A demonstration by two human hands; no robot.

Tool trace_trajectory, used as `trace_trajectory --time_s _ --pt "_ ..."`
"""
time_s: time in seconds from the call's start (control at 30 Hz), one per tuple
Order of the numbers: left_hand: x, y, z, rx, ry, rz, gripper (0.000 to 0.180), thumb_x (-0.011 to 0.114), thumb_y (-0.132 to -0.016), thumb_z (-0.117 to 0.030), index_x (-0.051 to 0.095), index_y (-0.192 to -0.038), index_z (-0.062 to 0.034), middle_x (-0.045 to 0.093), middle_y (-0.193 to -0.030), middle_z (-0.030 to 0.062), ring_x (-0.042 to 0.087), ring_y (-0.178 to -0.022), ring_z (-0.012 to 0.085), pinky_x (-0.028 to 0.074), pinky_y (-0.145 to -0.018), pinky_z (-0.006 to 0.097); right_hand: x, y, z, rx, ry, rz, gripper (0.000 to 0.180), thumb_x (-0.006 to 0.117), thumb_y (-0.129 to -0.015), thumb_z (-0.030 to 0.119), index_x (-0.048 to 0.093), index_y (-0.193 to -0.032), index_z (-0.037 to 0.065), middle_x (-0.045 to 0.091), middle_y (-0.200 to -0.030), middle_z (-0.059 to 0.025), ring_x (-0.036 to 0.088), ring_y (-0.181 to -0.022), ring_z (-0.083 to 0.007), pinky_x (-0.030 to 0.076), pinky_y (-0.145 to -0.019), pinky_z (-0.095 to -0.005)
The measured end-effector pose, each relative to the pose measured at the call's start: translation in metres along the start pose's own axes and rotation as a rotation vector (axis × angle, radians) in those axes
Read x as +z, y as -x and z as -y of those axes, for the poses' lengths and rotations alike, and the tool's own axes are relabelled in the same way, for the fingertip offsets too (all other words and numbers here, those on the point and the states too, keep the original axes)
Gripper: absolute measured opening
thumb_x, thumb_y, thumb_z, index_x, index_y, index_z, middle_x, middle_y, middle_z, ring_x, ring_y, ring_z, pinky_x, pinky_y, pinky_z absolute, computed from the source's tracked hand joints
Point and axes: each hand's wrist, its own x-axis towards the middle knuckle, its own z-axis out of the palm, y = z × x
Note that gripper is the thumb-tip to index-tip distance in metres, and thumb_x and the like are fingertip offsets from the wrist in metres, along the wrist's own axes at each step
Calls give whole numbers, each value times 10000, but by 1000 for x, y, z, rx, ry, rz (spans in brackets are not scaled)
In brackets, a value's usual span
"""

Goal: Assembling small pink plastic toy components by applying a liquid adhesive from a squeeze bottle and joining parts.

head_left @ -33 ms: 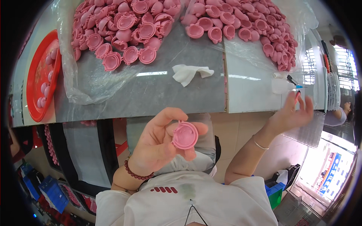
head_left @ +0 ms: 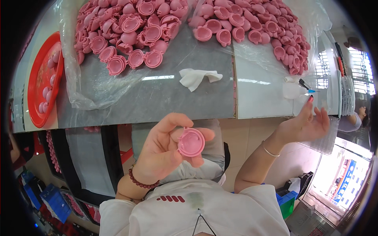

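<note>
My left hand (head_left: 162,143) holds up a pink round plastic shell half (head_left: 191,142) in front of my body. The shell's hollow side faces up, and small tabs show on its rim. My right hand (head_left: 305,124) hangs at the table's right edge with its fingers apart, and nothing shows in it. Its index fingertip, with a red end, is close to a small translucent bottle (head_left: 293,90) lying on the table with a blue needle tip (head_left: 312,91).
Two heaps of pink shell halves (head_left: 130,23) (head_left: 252,19) lie on clear plastic sheeting (head_left: 84,88) at the back. A crumpled white cloth (head_left: 197,78) rests mid-table. At left stands a red tray (head_left: 34,82) with several pink balls. Another person (head_left: 354,120) is at far right.
My right index finger has straightened toward the bottle, while the other fingers have curled slightly. My left hand and its shell half have shifted a little to the left.
</note>
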Motion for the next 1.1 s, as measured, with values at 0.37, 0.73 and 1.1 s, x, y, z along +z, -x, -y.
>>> trace_trajectory --time_s 0.37,0.73,1.1 --pt "0 0 0 140 -235 1 486 692 -690 -91 379 -1060 -53 517 -1066 262 626 -682 250 519 -578 278 80 -9 36 -348 148 901 343 578 -722 59 524 -1061 40 541 -1049 -81 502 -908 -240 391 -773 -315" --pt "-6 -2 -9 124 -236 0 511 706 -679 -97 383 -1072 -54 521 -1065 255 622 -663 227 514 -570 264 19 7 54 370 -65 811 196 594 -742 30 600 -937 21 523 -744 -13 456 -653 -60 375 -562 -194" --pt "-11 -1 -11 149 -352 110 438 624 -742 -37 398 -1117 -20 475 -1133 251 566 -912 179 497 -753 304 10 -12 27 -369 58 1060 291 585 -686 15 587 -976 25 556 -920 -90 491 -781 -174 384 -600 -236"
